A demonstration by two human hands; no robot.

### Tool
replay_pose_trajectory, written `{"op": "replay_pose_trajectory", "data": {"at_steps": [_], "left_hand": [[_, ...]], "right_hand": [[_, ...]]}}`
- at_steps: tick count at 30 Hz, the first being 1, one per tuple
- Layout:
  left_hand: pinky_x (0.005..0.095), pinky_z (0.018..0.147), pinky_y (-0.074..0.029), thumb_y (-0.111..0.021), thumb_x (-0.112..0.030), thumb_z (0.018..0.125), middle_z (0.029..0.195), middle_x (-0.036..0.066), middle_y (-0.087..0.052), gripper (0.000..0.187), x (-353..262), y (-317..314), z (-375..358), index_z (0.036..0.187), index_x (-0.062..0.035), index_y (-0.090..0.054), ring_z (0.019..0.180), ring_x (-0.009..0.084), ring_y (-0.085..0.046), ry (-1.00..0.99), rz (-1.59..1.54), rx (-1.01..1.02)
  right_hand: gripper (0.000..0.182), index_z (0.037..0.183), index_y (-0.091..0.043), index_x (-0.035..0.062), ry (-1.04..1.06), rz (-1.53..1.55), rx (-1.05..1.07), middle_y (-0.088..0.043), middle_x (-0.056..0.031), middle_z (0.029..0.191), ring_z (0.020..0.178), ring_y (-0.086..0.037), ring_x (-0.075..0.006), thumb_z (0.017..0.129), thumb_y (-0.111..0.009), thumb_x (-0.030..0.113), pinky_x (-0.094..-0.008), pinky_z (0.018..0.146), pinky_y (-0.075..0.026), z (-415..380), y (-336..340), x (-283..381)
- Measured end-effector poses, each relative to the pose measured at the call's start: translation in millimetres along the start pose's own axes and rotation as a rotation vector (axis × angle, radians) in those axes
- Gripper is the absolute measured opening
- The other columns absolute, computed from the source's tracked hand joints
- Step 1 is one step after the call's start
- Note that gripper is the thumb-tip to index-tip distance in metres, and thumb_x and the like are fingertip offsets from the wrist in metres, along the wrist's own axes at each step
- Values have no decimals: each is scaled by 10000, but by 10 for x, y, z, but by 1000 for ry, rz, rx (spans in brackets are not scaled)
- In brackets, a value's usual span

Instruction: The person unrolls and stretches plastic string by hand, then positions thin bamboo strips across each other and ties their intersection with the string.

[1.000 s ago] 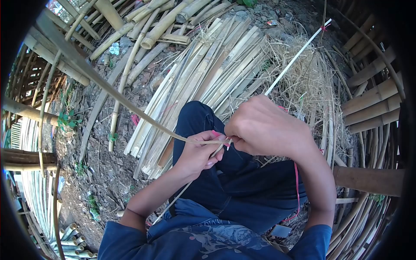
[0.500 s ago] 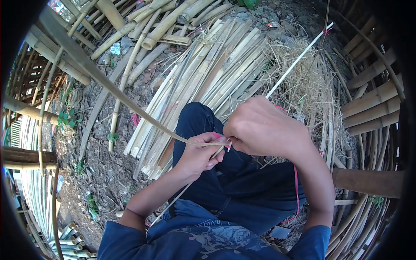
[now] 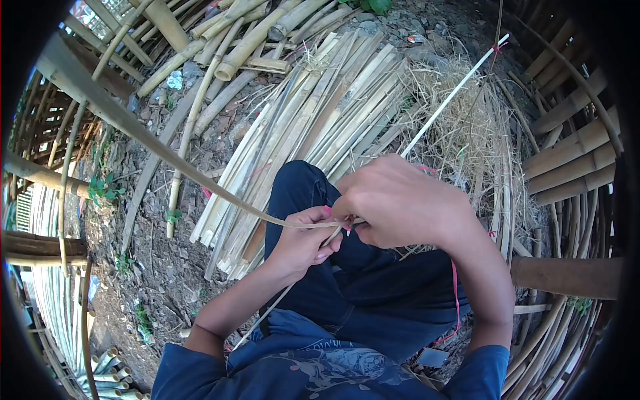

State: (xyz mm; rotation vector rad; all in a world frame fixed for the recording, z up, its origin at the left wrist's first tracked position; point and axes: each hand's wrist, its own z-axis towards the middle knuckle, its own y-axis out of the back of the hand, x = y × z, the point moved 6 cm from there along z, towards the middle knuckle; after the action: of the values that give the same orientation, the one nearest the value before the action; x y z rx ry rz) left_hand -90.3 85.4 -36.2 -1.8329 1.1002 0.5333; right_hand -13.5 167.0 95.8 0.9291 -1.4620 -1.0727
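My left hand (image 3: 303, 243) is closed around a long bamboo strip (image 3: 190, 170) that arches in from the upper left. A thinner pale strip (image 3: 267, 312) crosses under the same fingers and runs down to my lap. My right hand (image 3: 403, 200) is closed beside it, its fingertips pinched at the crossing of the strips, where a bit of pink string shows. What those fingertips grip is mostly hidden. The pink string (image 3: 456, 293) trails down past my right forearm. Beyond my right hand a white strip (image 3: 453, 97) reaches up to the right, tied with red string near its tip.
A pile of split bamboo slats (image 3: 300, 133) lies on the ground ahead, with dry shavings (image 3: 460, 127) to its right. Thick bamboo poles (image 3: 247, 53) lie at the back. Bamboo posts (image 3: 567, 278) stand at the right. A flat rectangular object (image 3: 432, 358) rests by my right leg.
My right hand has shifted slightly left and down, closer over the left fingertips. The arching strip now sits a little lower. Both hands stay at the crossing.
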Motion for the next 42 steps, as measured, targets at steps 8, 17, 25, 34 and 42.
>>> {"op": "replay_pose_trajectory", "data": {"at_steps": [8,17,25,34,42], "left_hand": [[184,365,-268,-563,-162,968,615,49,-556,154,-27,-9,14,957,-10,-588,411,45,-381,2,-13,1],[180,361,-267,-541,-99,954,624,59,-552,110,-19,-39,8,944,-2,-593,412,43,-381,3,21,-6],[182,363,-235,-575,-172,968,620,43,-565,182,-18,-28,3,945,5,-613,413,28,-371,2,4,1],[184,369,-251,-575,-128,955,628,56,-571,141,-19,-38,-9,972,10,-598,421,31,-385,-1,-21,-9],[184,373,-252,-569,-119,956,631,56,-571,135,-35,-47,-10,969,12,-599,421,32,-380,-12,-13,7]], "right_hand": [[169,851,-665,-9,-123,200,63,-632,-135,803,795,-636,-337,710,-674,84,-418,702,-504,-66,67,-75],[48,728,-642,-33,-79,141,39,-613,-200,714,773,-630,-378,717,-636,14,-443,691,-495,-23,-32,-62],[99,687,-634,-49,-33,115,-30,-610,-218,691,742,-633,-400,730,-629,40,-446,666,-500,-23,38,-11],[102,682,-637,-61,-23,174,-33,-611,-231,697,746,-637,-397,713,-656,34,-438,670,-512,16,38,22],[77,668,-631,-69,-43,178,49,-609,-238,690,743,-635,-404,682,-647,5,-437,653,-512,25,44,26]]}}
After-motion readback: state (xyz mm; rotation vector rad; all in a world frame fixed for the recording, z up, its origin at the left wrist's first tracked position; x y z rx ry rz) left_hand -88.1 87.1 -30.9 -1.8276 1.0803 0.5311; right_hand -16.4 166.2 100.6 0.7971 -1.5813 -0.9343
